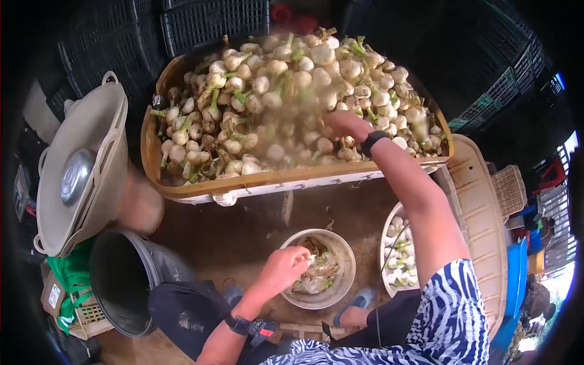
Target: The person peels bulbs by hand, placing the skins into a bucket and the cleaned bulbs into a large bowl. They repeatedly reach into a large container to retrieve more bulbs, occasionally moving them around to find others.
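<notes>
- Right hand [344, 125] stretched out over the big wooden tray [201, 188], down in the heap of white bulbs [292, 85]. Fingers curled in among them, but blurred, so can't tell if anything is actually pinched yet.
- Left hand [283, 267] at the rim of the small metal bowl [347, 261] between the knees, fingers bunched loosely over the trimmings [316, 274] inside. Can't tell whether a bulb is in there or just scraps.
- Bulbs piled high across the whole tray, green stalk stubs sticking out here and there, some with dirt and rootlets on them.
- Handling guess: small, round, firm, light each one. Easy single-hand pick. Probably a bit gritty rather than slippery, though papery skin could slide off under a squeeze.
- Best hold, probably: fingertips round the fat middle of the bulb, or pinch the stalk stub where there is one. Stubs look bendy, so likely less secure.
- Pulling from low in the heap risks a small avalanche over the tray edge; top ones look safer.
- Second bowl [384, 255] with cleaner bulbs just under the right arm; dark bucket [118, 286] off to the left.
</notes>
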A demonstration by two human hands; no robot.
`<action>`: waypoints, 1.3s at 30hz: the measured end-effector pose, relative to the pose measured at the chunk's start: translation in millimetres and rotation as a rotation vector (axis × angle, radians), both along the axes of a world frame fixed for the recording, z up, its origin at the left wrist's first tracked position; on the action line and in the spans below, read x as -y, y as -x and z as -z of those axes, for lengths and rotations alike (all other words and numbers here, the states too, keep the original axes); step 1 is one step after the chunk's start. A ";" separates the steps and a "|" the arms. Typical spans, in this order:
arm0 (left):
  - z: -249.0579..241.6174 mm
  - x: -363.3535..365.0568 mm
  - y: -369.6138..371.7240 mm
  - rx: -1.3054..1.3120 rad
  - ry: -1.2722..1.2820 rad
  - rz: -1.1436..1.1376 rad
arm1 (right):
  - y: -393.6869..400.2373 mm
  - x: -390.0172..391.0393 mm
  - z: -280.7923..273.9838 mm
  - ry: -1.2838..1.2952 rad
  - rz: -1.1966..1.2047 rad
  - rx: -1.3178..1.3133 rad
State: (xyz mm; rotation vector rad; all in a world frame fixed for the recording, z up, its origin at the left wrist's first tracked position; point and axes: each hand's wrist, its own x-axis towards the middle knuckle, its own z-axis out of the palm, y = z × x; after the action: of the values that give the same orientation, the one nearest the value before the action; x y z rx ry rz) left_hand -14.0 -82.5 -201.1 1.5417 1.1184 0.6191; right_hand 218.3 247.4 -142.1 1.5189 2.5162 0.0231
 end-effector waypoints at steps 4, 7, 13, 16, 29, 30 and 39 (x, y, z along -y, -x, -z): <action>-1.8 1.5 1.5 0.041 0.023 0.005 | 1.7 11.7 11.4 -0.072 -0.004 -0.001; -1.7 1.9 -2.2 0.153 0.064 -0.080 | 0.0 38.3 -37.2 0.232 0.164 -0.343; -4.4 -10.6 -14.7 0.626 0.244 -0.277 | -20.3 164.3 -58.2 0.683 0.170 -1.166; -14.9 -3.1 -29.2 0.678 0.098 -0.306 | -1.8 251.0 -27.9 0.803 0.168 -1.379; 3.2 52.8 -55.9 0.541 0.162 -0.447 | 6.6 367.9 21.4 0.169 0.261 -1.038; 6.9 55.8 -58.3 0.536 0.166 -0.447 | 6.0 370.4 23.0 0.165 0.247 -1.008; 6.9 63.6 -75.0 0.291 0.055 -0.527 | -8.2 372.3 50.2 0.160 0.205 -1.074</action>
State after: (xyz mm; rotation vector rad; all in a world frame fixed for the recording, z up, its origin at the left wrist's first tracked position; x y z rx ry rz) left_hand 61.1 -146.1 -208.1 1.0615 1.3051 1.1183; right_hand 226.5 -124.9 -192.3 2.0483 2.8813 -1.3079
